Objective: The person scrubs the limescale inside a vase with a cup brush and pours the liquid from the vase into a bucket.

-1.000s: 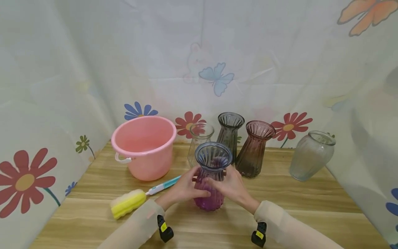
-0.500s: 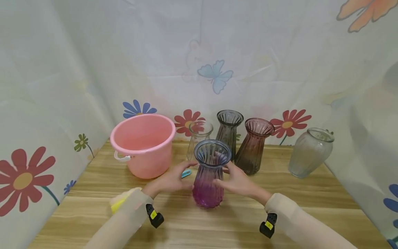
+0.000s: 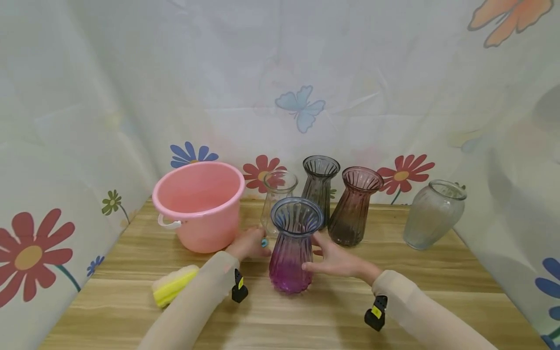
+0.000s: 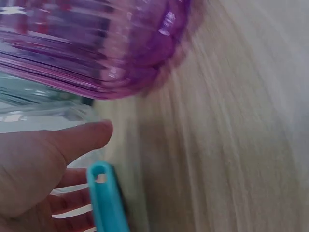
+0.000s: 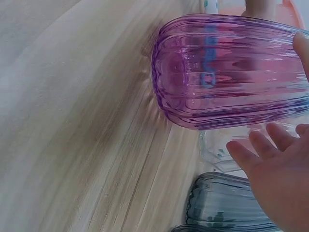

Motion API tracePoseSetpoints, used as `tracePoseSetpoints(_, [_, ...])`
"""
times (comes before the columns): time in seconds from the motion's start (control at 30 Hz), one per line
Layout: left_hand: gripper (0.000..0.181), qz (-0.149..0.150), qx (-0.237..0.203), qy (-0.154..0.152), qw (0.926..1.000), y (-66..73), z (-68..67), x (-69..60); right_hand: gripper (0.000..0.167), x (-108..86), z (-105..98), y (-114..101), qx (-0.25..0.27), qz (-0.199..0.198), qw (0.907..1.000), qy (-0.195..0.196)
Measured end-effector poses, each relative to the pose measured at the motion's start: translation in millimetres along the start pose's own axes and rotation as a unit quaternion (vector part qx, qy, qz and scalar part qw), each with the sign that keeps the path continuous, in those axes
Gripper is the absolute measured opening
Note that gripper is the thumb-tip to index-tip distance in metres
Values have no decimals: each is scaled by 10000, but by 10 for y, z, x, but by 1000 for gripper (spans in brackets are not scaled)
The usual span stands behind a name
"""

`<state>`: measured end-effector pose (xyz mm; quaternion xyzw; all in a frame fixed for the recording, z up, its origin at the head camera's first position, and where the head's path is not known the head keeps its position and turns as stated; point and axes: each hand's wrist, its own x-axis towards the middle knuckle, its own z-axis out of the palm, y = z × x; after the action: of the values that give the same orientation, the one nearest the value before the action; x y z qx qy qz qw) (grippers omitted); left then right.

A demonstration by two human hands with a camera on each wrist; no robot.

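Observation:
A ribbed glass vase [image 3: 290, 267], blue at its rim and purple below, stands upright in the middle of the wooden table. My right hand [image 3: 340, 260] is at its right side, thumb in front and fingers loosely spread behind; a gap shows between fingers and glass in the right wrist view. Left of the vase, my left hand [image 3: 249, 244] hovers over the teal handle [image 4: 107, 200] of a sponge bottle brush. Its thumb is apart from the handle, while the fingers lie beyond it. The brush's yellow and cream sponge head [image 3: 174, 286] shows beside the left sleeve; the forearm hides the middle.
A pink bucket [image 3: 209, 232] with a white handle stands at the back left. Behind the purple vase are a clear vase [image 3: 270, 199], a grey vase [image 3: 318, 192] and a brownish-red vase [image 3: 350, 216]. A frosted clear vase [image 3: 430, 218] stands far right. A patterned curtain [image 3: 218, 97] encloses the table.
Both hands held the purple vase at first. My left hand has let go and moved left to the brush handle. My right hand has loosened and drawn slightly right; the vase stays put.

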<state>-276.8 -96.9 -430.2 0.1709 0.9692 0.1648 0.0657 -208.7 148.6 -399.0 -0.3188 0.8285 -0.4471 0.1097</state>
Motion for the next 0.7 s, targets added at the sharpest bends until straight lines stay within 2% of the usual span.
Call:
tracePoseSetpoints(0.17, [25, -271, 185, 170, 9993, -31, 84, 99, 79, 28, 25, 44, 81, -14, 9998, -168])
tracePoseSetpoints(0.37, [11, -316, 221, 251, 9989, -41, 104, 113, 78, 41, 44, 39, 139, 226, 9991, -341])
tracePoseSetpoints(0.5, [10, 49, 38, 351, 9994, -35, 76, 89, 74, 42, 40, 38, 228, 267, 9989, -320])
tracePoseSetpoints(0.6, [11, 584, -421, 411, 9966, -2, -29, 41, 73, 47, 39, 49, 327, 244, 9988, -280])
tracePoseSetpoints(0.7, [11, 960, -1074, 342, 9890, 43, -196, -25, 72, 55, 39, 70, 427, 257, 9984, -258])
